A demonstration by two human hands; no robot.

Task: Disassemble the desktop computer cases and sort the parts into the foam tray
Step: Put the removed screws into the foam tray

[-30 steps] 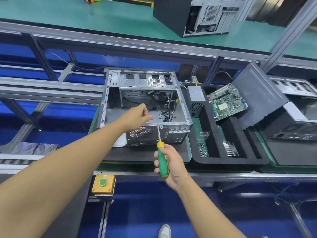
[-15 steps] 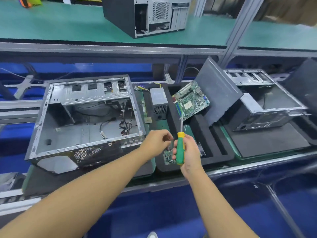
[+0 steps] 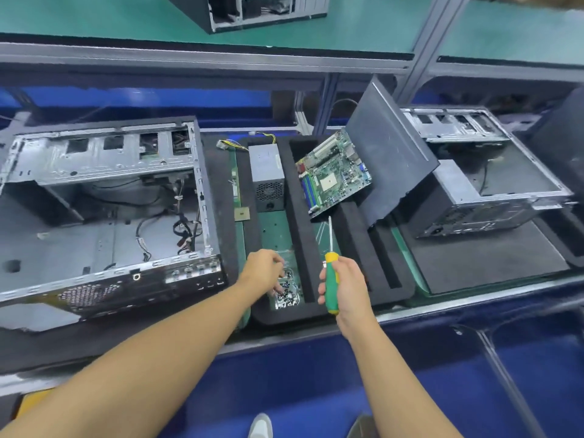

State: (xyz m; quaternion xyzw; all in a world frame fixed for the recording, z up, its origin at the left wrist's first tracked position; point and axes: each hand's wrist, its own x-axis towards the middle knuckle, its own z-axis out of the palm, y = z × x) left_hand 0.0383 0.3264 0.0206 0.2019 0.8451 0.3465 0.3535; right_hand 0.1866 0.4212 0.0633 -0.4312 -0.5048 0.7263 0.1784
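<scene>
An open computer case (image 3: 104, 213) lies on its side at the left. The black foam tray (image 3: 298, 222) beside it holds a grey power supply (image 3: 267, 177), a green motherboard (image 3: 335, 173) and a black side panel (image 3: 388, 156) leaning in its slots. My left hand (image 3: 264, 273) hovers with curled fingers over the tray's near compartment, where several small screws (image 3: 287, 290) lie. I cannot tell whether it pinches a screw. My right hand (image 3: 343, 284) grips a green and yellow screwdriver (image 3: 331, 273), tip pointing away from me.
A second stripped case (image 3: 480, 184) lies to the right of the tray on a black mat. A third case (image 3: 252, 9) stands on the green upper shelf. A metal upright (image 3: 423, 49) rises behind the tray. Blue floor lies below the bench edge.
My left hand has left the open case and travelled right to the tray's screw compartment. My right hand has moved right with the screwdriver. The view has swung right.
</scene>
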